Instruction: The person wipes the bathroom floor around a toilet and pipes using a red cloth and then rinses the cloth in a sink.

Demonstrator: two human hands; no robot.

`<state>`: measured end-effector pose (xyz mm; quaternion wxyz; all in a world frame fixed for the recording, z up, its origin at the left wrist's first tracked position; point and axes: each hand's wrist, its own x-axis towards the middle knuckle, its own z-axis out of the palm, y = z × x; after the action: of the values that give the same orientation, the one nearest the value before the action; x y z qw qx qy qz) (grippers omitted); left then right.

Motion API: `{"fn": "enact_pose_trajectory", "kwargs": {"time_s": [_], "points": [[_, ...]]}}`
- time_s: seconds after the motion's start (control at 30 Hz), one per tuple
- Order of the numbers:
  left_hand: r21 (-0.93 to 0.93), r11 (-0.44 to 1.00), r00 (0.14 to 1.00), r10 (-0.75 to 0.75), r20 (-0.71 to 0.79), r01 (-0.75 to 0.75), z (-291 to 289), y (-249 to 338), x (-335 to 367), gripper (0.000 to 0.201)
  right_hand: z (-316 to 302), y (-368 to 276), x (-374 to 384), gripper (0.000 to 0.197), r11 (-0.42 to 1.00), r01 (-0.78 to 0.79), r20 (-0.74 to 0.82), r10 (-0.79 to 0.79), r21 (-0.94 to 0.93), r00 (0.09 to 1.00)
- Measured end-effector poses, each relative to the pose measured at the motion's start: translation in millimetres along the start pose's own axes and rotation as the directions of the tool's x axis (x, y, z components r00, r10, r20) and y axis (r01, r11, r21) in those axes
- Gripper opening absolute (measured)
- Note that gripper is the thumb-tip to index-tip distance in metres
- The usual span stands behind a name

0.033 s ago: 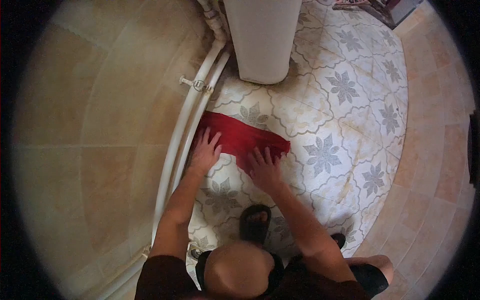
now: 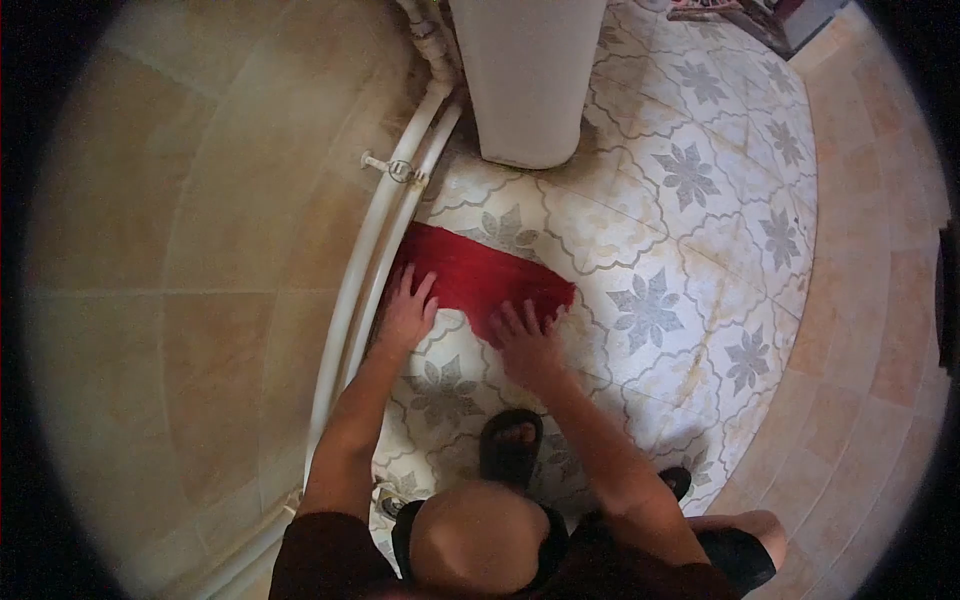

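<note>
A red cloth (image 2: 478, 272) lies spread on the patterned tile floor (image 2: 625, 225), its left end up against the white pipes. My left hand (image 2: 408, 308) rests palm down on the near edge of the cloth's left part, fingers stretched out and apart. Flat on the cloth's near right part is my right hand (image 2: 526, 340), with its fingers also spread. Neither hand grips the cloth; both press on it from above.
Two white pipes (image 2: 358, 280) run along the tiled wall (image 2: 215, 250) on my left. Beyond the cloth stands a white pedestal (image 2: 528, 90). A dark sandal (image 2: 510, 450) is on my foot below my hands. At the far right sits a dark-framed object (image 2: 755, 22).
Both hands have shifted very slightly toward me. The cloth's right end has drawn in a little to the left.
</note>
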<state>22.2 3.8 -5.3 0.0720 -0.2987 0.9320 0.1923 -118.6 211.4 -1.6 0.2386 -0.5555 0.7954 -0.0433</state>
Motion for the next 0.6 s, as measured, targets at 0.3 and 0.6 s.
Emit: {"fn": "enact_pose_trajectory", "kwargs": {"time_s": [0.3, 0.6], "points": [[0.058, 0.906, 0.906, -0.416, -0.074, 0.420, 51.7, 0.8, -218.0, 0.057, 44.3, -68.2, -63.1, 0.049, 0.913, 0.407, 0.085, -0.407, 0.016, 0.909], [-0.143, 0.828, 0.832, -0.553, -0.049, 0.542, 81.9, 39.4, -257.6, 0.059, 73.2, -80.8, -82.1, 0.040, 0.850, 0.524, -0.001, -0.525, 0.042, 0.851]]}}
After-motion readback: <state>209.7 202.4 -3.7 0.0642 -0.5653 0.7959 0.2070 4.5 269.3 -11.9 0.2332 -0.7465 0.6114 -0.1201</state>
